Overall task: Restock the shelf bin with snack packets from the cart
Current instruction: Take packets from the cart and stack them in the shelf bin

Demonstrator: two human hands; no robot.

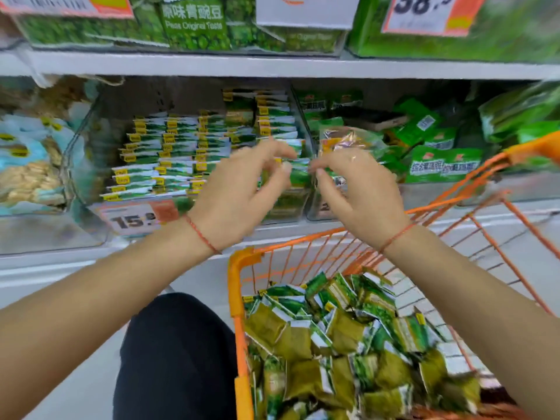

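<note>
packets: green-white, blurred | left grip, right grip: seemingly pinching them

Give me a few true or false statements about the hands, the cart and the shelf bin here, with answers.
1. The cart is orange. True.
2. The cart is empty. False: it holds a heap of green packets.
3. Both hands are up at the bin. True: left hand, right hand.
4. The bin holds loose, jumbled packets. False: they stand in neat rows.
5. Each wrist wears a blue watch. False: each wears a thin red string.
</note>
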